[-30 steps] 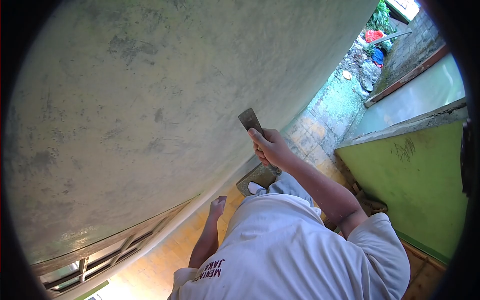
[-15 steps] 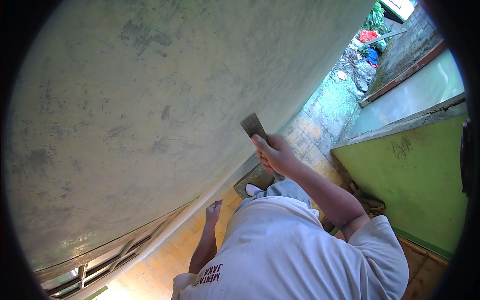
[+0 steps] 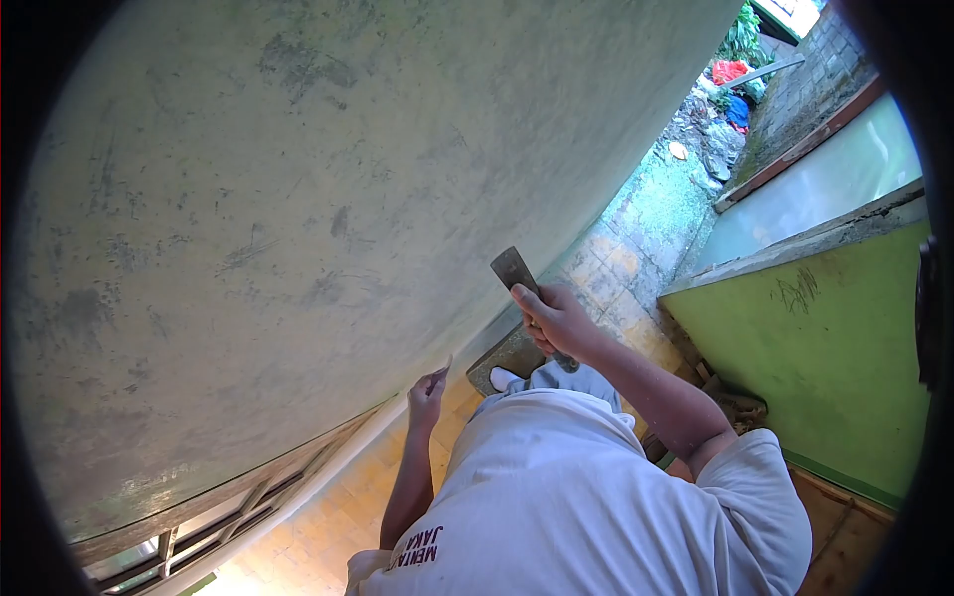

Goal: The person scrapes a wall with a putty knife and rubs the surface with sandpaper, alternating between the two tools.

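Note:
A flat scraper with a wide dull blade is wrapped in my right hand, its blade pointing up and left and its handle end showing below the fist. The blade stands in front of the scuffed, pale wall; contact with the wall cannot be made out. Lower and to the left, my left hand is raised near the wall's bottom edge. Its fingers pinch a small, thin, light piece whose nature is unclear.
A grey block lies by my foot on the tiled floor. At the right stands a green wall, with a pale panel above it. Slatted wooden frames sit lower left. Rubbish lies top right.
My right hand and the scraper have shifted slightly right and down. My left hand has risen a little, and the thin piece in its fingers now points upward.

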Available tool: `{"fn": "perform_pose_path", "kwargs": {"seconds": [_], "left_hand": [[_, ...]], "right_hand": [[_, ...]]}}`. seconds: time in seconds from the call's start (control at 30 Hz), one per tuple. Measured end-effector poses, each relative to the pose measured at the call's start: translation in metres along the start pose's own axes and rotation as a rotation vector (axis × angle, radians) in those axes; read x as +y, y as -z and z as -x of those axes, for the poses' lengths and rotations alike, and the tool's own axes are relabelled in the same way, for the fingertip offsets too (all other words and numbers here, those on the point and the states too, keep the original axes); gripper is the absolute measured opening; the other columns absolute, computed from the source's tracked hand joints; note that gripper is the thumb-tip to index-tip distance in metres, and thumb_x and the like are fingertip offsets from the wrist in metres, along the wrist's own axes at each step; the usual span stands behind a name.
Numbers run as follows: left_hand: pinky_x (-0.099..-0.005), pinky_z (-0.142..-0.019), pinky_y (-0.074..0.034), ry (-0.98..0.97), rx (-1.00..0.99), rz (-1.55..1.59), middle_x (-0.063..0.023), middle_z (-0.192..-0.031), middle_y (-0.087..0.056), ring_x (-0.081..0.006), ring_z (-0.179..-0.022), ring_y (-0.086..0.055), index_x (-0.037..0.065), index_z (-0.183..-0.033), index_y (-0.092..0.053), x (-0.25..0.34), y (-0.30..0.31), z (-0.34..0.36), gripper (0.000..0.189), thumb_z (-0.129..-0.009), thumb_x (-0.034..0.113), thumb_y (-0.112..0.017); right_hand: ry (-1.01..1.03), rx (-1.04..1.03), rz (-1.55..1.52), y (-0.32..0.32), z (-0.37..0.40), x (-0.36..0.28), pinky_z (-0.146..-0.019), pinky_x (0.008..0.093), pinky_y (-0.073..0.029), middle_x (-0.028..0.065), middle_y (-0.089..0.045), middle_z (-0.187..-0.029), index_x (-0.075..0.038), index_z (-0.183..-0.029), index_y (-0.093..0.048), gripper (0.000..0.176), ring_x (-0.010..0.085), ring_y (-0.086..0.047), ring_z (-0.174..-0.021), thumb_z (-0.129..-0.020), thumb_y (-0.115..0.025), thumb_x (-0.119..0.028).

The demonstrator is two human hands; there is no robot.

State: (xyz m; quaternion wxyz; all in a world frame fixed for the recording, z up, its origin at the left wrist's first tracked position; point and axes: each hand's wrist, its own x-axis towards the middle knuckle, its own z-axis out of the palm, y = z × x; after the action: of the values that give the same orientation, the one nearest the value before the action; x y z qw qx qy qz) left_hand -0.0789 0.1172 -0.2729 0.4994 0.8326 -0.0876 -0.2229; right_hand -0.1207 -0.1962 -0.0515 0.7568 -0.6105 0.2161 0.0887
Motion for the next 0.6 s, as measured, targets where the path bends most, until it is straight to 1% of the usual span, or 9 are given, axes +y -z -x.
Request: {"fn": "perform_pose_path", "kwargs": {"seconds": [0.03,0.1,0.13,0.2,0.27,0.33,0.43,0.53,0.6], "left_hand": [[-0.0281,-0.071,-0.046,0.000,-0.001,-0.001,-0.0053,-0.085,-0.065,-0.0128,-0.073,-0.057,0.002,-0.100,-0.067,0.016,0.000,-0.001,0.021,-0.087,0.012,-0.055],[-0.0266,-0.071,-0.045,-0.113,0.040,0.064,-0.0054,-0.085,-0.065,-0.0111,-0.074,-0.057,0.001,-0.102,-0.066,0.049,0.001,-0.001,0.020,-0.087,0.011,-0.056],[-0.0266,-0.071,-0.045,-0.115,0.036,0.063,-0.0054,-0.085,-0.065,-0.0111,-0.074,-0.057,0.001,-0.102,-0.066,0.058,0.001,-0.002,0.020,-0.087,0.011,-0.056],[-0.0252,-0.072,-0.045,-0.208,0.067,0.057,-0.0045,-0.085,-0.065,-0.0095,-0.076,-0.057,0.001,-0.103,-0.066,0.075,0.005,-0.005,0.020,-0.087,0.010,-0.058],[-0.0250,-0.073,-0.045,-0.216,0.075,0.042,-0.0048,-0.085,-0.065,-0.0094,-0.077,-0.057,0.000,-0.103,-0.066,0.090,0.012,-0.009,0.020,-0.087,0.010,-0.058],[-0.0247,-0.074,-0.045,-0.224,0.084,0.033,-0.0052,-0.085,-0.065,-0.0094,-0.079,-0.058,0.000,-0.103,-0.066,0.101,0.017,-0.010,0.020,-0.087,0.010,-0.059],[-0.0245,-0.075,-0.045,-0.261,0.100,0.017,-0.0066,-0.084,-0.066,-0.0100,-0.079,-0.059,-0.001,-0.103,-0.065,0.107,0.023,-0.013,0.020,-0.087,0.010,-0.059],[-0.0260,-0.076,-0.046,-0.252,0.058,-0.030,-0.0087,-0.085,-0.067,-0.0113,-0.081,-0.061,-0.003,-0.103,-0.065,0.103,0.027,-0.013,0.021,-0.087,0.010,-0.059],[-0.0273,-0.077,-0.048,-0.278,0.057,0.037,-0.0098,-0.090,-0.068,-0.0128,-0.083,-0.062,-0.004,-0.102,-0.065,0.095,0.029,-0.017,0.021,-0.086,0.010,-0.060]], "right_hand": [[-0.001,0.001,-0.001,-0.001,-0.003,-0.007,-0.036,0.0249,-0.034,-0.0026,-0.038,-0.049,-0.007,-0.064,-0.043,0.049,0.0064,-0.038,-0.038,-0.094,-0.048,-0.046],[0.121,0.038,0.013,-0.005,-0.014,-0.039,-0.036,0.0247,-0.032,-0.0020,-0.038,-0.049,-0.007,-0.067,-0.042,0.048,0.0073,-0.036,-0.037,-0.095,-0.047,-0.046],[0.202,0.036,-0.010,-0.009,-0.014,-0.058,-0.036,0.0245,-0.033,-0.0031,-0.037,-0.048,-0.007,-0.065,-0.043,0.048,0.0059,-0.038,-0.039,-0.094,-0.048,-0.045],[0.210,0.024,-0.042,-0.012,-0.005,-0.068,-0.036,0.0245,-0.033,-0.0031,-0.037,-0.049,-0.008,-0.065,-0.043,0.048,0.0058,-0.038,-0.039,-0.094,-0.049,-0.045],[0.217,0.010,-0.074,-0.013,0.002,-0.063,-0.036,0.0245,-0.033,-0.0030,-0.038,-0.049,-0.008,-0.065,-0.043,0.047,0.0058,-0.038,-0.039,-0.094,-0.049,-0.045],[0.095,-0.029,-0.043,-0.008,0.006,-0.040,-0.036,0.0244,-0.034,-0.0030,-0.038,-0.050,-0.008,-0.065,-0.043,0.048,0.0060,-0.039,-0.039,-0.094,-0.049,-0.045],[0.040,0.005,0.033,-0.005,-0.003,-0.023,-0.036,0.0249,-0.032,-0.0027,-0.036,-0.048,-0.006,-0.068,-0.043,0.048,0.0068,-0.036,-0.037,-0.094,-0.047,-0.046],[0.147,-0.002,-0.006,-0.008,-0.013,-0.053,-0.036,0.0256,-0.032,-0.0028,-0.036,-0.048,-0.006,-0.067,-0.043,0.048,0.0073,-0.036,-0.037,-0.095,-0.047,-0.046],[0.129,0.016,-0.027,-0.008,-0.007,-0.051,-0.036,0.0258,-0.032,-0.0026,-0.036,-0.048,-0.006,-0.067,-0.044,0.048,0.0077,-0.036,-0.037,-0.094,-0.047,-0.046]]}}
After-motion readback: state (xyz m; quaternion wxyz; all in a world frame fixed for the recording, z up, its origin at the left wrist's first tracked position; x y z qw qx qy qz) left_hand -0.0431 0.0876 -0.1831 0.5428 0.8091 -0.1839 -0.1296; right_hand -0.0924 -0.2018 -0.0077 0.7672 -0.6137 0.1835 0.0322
